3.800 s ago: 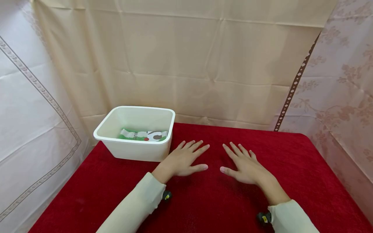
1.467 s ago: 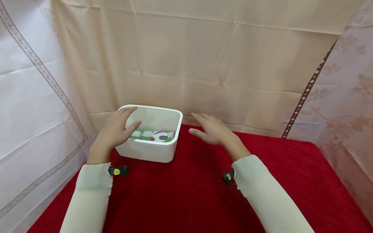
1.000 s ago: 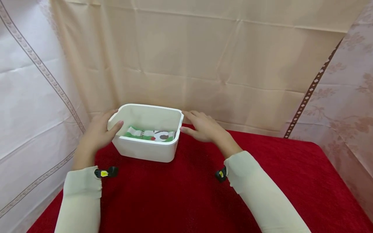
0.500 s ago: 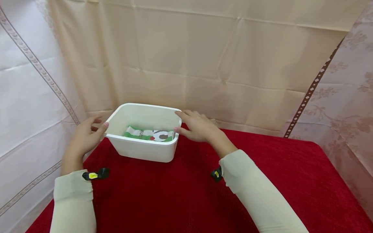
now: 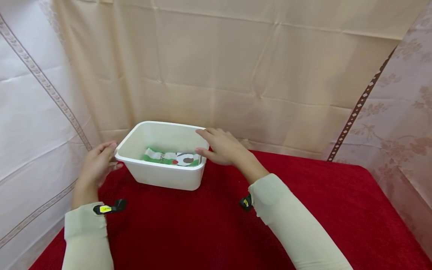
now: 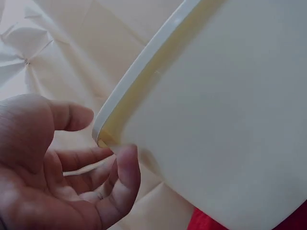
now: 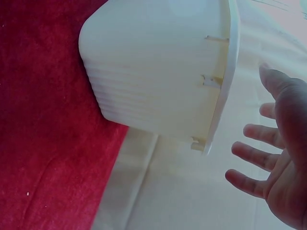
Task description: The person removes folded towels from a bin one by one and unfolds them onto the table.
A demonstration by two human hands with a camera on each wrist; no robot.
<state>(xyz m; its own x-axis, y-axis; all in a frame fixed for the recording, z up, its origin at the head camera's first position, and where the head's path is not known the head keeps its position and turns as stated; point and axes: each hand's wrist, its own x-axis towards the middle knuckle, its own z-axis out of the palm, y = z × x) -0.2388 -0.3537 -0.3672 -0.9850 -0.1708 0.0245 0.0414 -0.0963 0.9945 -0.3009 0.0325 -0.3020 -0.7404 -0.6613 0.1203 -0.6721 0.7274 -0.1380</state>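
Note:
A white plastic basin (image 5: 163,176) stands on the red cloth. In it lies a green and white packet (image 5: 168,156) with a red spot and a brown and white picture. My left hand (image 5: 96,165) is at the basin's left front corner, fingers loosely bent. In the left wrist view the rim corner (image 6: 101,127) comes between its upper digit and a bent finger (image 6: 127,167), which overlaps the corner. Over the right rim, my right hand (image 5: 224,148) has its fingers spread and nearly straight. Seen from the right wrist, those fingers (image 7: 254,155) are apart from the rim.
Red cloth (image 5: 303,195) covers the table. A beige curtain (image 5: 236,67) hangs right behind the basin. White cloth (image 5: 30,112) hangs at the left, close to my left hand, and flowered cloth (image 5: 401,120) at the right.
Both hands have moved from mid-table to either side of the basin. Lately the left has turned and dropped lower at its corner, and the right has shifted slightly left over the rim.

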